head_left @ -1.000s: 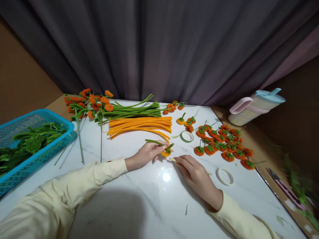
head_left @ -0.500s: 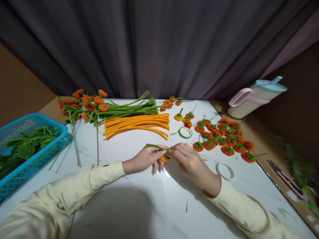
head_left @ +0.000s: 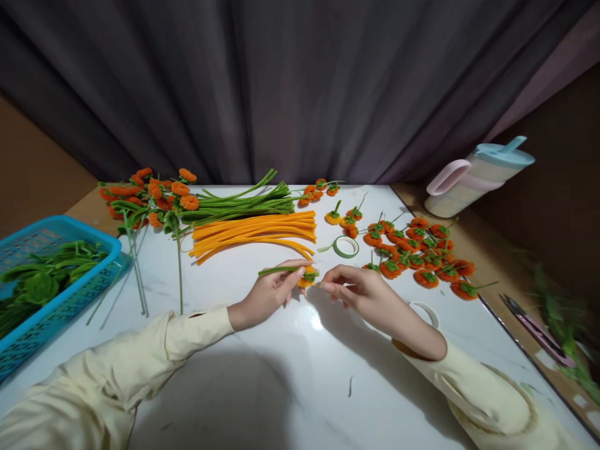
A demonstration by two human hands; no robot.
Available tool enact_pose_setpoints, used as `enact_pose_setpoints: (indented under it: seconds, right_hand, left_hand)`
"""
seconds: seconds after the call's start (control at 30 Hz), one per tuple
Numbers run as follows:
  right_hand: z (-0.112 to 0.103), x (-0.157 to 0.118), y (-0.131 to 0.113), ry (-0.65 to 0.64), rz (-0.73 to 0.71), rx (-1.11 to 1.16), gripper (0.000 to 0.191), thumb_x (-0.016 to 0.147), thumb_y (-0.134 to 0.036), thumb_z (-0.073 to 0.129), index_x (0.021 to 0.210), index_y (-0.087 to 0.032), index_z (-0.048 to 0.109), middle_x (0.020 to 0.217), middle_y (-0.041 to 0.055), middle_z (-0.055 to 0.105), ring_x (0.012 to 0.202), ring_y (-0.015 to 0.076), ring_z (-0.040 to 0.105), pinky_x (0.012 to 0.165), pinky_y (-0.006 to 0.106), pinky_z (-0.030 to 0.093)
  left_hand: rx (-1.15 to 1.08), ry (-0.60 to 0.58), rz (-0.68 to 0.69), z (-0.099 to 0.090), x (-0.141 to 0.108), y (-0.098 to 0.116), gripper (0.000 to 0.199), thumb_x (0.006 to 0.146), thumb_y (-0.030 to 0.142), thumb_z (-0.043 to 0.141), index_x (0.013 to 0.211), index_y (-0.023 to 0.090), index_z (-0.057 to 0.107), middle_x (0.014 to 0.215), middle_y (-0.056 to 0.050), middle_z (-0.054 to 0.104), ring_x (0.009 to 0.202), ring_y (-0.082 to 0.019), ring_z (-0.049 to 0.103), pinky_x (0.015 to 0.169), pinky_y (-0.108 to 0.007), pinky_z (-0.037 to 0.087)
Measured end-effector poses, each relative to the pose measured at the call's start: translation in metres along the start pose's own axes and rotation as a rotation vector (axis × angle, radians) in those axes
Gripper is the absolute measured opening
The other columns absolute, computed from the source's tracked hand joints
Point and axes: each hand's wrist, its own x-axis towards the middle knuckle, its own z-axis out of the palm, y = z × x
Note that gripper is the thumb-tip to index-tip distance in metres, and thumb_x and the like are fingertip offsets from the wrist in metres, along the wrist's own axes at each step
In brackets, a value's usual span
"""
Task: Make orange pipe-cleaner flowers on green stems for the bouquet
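Above the middle of the white marbled table (head_left: 319, 375), the left hand (head_left: 276, 290) pinches a yellow flower (head_left: 306, 277), the right hand (head_left: 363, 289) is narrow, its hold unclear, and a dark curtain (head_left: 290, 94) hangs behind the table.

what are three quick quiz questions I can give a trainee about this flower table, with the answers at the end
1. Which hand holds the small yellow flower head?
2. Fill in the blank: the green leafy pieces at the far left lie in a blue ____.
3. Which lies right beside the bundle of green strips, on the person's side? A) tumbler; B) yellow-orange strips; C) pink-handled snips.

Key: 1. The left hand. 2. Basket. 3. B.
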Motion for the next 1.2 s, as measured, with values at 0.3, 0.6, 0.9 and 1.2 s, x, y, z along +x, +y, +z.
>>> enact_pose_setpoints:
  seconds: [0.3, 0.6, 0.9, 1.2]
  right_hand:
    - [0.013, 0.001, 0.001, -0.139, 0.201, 0.424, 0.034, 0.075, -0.048, 0.059, 0.077, -0.013, 0.058, 0.064, 0.0005, 0.055, 0.054, 0.0112, 0.053, 0.046, 0.023, 0.051]
    - [0.017, -0.005, -0.004, -0.061, 0.092, 0.074, 0.02, 0.085, -0.027, 0.047, 0.074, -0.015, 0.057, 0.059, -0.0014, 0.053, 0.046, 0.0095, 0.049, 0.045, 0.022, 0.042]
    - [0.021, -0.015, -0.006, 0.056, -0.274, -0.365, 0.016, 0.082, -0.007, 0.043, 0.086, -0.016, 0.056, 0.076, 0.0028, 0.057, 0.06, 0.0125, 0.05, 0.057, 0.024, 0.038]
    - [0.029, -0.016, -0.005, 0.264, -0.358, -0.338, 0.014, 0.088, -0.008, 0.04, 0.083, -0.018, 0.05, 0.072, 0.0027, 0.055, 0.059, 0.0124, 0.051, 0.052, 0.022, 0.039]
  left_hand:
    - [0.384, -0.038, 0.744, -0.003, -0.003, -0.005, 0.04, 0.088, 0.005, 0.046, 0.126, 0.015, 0.05, 0.12, -0.014, 0.061, 0.111, -0.018, 0.058, 0.092, -0.033, 0.05]
    - [0.394, -0.044, 0.636, -0.001, -0.005, 0.0, 0.03, 0.088, 0.009, 0.046, 0.116, 0.011, 0.056, 0.106, -0.013, 0.067, 0.096, -0.016, 0.064, 0.084, -0.028, 0.054]
    - [0.012, -0.148, -0.174, 0.007, -0.006, 0.02, 0.033, 0.087, 0.031, 0.049, 0.107, 0.009, 0.063, 0.071, -0.005, 0.066, 0.058, -0.012, 0.063, 0.056, -0.023, 0.054]
    - [-0.146, -0.161, -0.272, 0.002, -0.002, 0.031, 0.03, 0.086, 0.03, 0.052, 0.1, 0.007, 0.064, 0.069, -0.005, 0.065, 0.053, -0.01, 0.061, 0.051, -0.019, 0.049]
